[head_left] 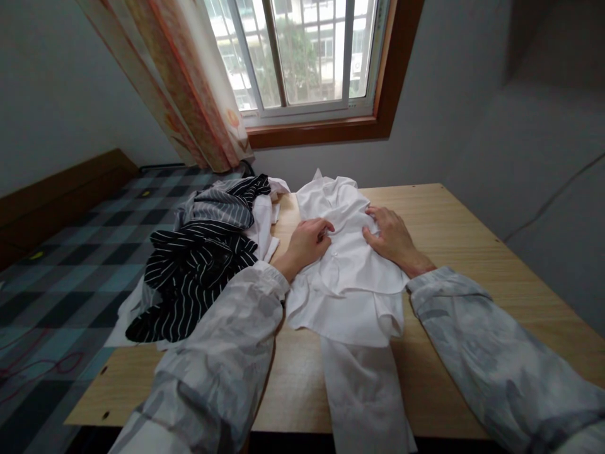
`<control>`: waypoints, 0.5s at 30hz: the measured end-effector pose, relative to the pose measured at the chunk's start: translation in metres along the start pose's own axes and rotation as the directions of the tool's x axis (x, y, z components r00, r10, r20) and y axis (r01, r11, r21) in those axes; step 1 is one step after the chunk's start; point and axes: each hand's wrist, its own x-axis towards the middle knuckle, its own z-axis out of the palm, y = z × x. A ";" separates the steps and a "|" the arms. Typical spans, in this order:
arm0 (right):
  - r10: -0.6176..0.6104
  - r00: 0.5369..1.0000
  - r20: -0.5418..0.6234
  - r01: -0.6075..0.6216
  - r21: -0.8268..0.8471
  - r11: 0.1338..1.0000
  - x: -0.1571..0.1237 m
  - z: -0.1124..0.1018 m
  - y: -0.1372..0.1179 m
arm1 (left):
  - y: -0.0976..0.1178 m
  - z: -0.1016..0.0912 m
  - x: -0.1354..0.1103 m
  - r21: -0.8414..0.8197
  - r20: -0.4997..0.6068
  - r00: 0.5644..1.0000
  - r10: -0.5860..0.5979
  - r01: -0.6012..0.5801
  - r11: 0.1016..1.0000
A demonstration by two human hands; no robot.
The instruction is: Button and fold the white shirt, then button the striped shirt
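Observation:
A white button-up shirt (345, 265) lies rumpled on the wooden table in front of me, one sleeve hanging toward me over the near edge. My left hand (308, 244) rests on the shirt's left side, its fingers curled in and closed on the cloth. On the right side of the shirt lies my right hand (388, 236), thumb and fingers apart, touching the fabric. Small buttons show down the shirt's middle. Some cloth under both hands is hidden.
To the left is a heap of clothes with a black striped garment (193, 277) on top. The wooden table (472, 252) stands beside a bed with a checked cover (85, 252). A curtain (189, 82) hangs by the window (307, 57) behind.

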 end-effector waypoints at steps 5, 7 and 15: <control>0.013 1.000 0.002 -0.013 0.019 1.000 0.000 -0.001 -0.001 | 0.001 -0.001 0.000 0.004 0.008 1.000 -0.003 0.003 1.000; 0.013 1.000 0.001 -0.013 0.022 1.000 0.000 -0.002 -0.002 | 0.002 -0.002 0.000 0.005 0.007 1.000 -0.005 0.005 1.000; 0.008 1.000 0.006 -0.008 0.008 1.000 0.000 -0.001 -0.002 | 0.001 -0.001 -0.001 -0.010 0.007 1.000 -0.023 0.023 1.000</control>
